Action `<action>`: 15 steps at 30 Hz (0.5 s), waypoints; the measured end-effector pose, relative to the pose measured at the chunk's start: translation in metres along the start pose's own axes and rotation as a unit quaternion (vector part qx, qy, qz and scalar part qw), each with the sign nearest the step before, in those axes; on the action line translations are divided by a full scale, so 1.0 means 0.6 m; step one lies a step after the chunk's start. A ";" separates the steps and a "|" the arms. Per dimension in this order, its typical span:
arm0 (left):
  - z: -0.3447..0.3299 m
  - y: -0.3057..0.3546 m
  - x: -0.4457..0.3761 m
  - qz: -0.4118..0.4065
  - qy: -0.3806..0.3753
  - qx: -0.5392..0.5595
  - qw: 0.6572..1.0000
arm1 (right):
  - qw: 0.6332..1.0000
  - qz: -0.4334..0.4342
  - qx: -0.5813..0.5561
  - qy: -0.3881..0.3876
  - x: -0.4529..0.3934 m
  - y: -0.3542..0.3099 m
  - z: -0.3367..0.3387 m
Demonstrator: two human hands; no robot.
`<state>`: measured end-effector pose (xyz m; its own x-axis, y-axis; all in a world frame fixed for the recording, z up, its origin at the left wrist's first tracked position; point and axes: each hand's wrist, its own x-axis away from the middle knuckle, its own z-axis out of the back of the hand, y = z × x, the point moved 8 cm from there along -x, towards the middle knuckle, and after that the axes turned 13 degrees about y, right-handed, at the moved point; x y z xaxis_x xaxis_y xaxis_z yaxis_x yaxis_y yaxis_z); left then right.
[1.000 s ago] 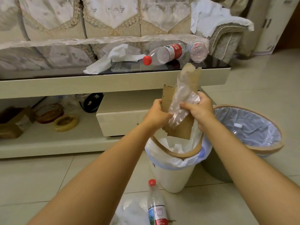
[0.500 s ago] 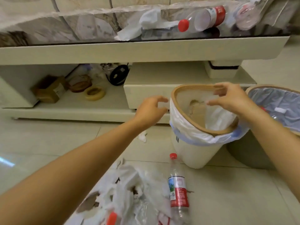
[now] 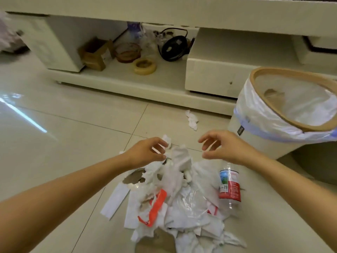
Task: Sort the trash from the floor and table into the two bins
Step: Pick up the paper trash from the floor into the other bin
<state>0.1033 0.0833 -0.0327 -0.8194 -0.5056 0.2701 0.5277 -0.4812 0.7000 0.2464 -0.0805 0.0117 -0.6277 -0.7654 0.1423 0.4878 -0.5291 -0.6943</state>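
Reaching down from the bottom corners, both bare forearms converge over the trash pile [image 3: 175, 203] on the floor. Nearest the camera, pile edge = crumpled white tissue on torn brown cardboard, matte and ragged. Mid-pile: thin clear/white plastic film, glossy and wrinkled, w/ a flat red-orange wrapper [image 3: 157, 207] lying diagonally on it. A smooth white paper strip [image 3: 116, 199] juts from the pile's L side. At the pile's R side lies a clear plastic bottle [image 3: 228, 187], ribbed, red/white/blue label; neck end hidden under the R wrist.

L hand [image 3: 145, 154] hovers at the pile's far L edge, palm down, fingers loosely curled, thumb & fingertips close to a peak of tissue [image 3: 179, 157]; can't tell if actually touching, nothing clearly pinched. R hand [image 3: 224, 148] hovers over the pile's far R edge, fingers spread & bent, thumb apart from them, holding nothing.

Just beyond the pile, a small crumpled tissue scrap [image 3: 191, 119] sits alone on the glossy beige floor tiles [image 3: 73, 136]. Beyond & R of the pile: white bin [image 3: 255, 136], rounded, tan wooden-looking rim, lined w/ translucent white bag; brown cardboard visible inside. Farther beyond the pile, cream low table [image 3: 209, 77] w/ open lower shelf: yellowish tape roll [image 3: 145, 66], amber glass dish [image 3: 127, 52], small cardboard box [image 3: 94, 53], black round device w/ cord [image 3: 173, 46].
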 end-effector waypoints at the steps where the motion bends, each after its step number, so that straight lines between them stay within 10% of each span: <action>1: -0.005 -0.017 0.007 0.003 -0.013 -0.008 1.000 | 0.999 -0.007 0.025 -0.019 -0.002 0.017 -0.026; 7: -0.074 -0.022 0.022 -0.066 -0.064 -0.030 0.995 | 0.988 -0.046 0.115 -0.096 0.007 0.083 -0.133; 15: -0.180 -0.072 0.004 -0.159 -0.116 -0.369 0.908 | 0.982 -0.055 0.139 -0.113 0.014 0.112 -0.195</action>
<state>0.1027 0.0252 -0.1337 -0.9370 -0.1332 0.3229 0.1917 -0.9689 0.1564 0.2029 -0.0798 -0.1161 -0.5503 -0.7427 0.3817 0.5903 -0.6693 -0.4513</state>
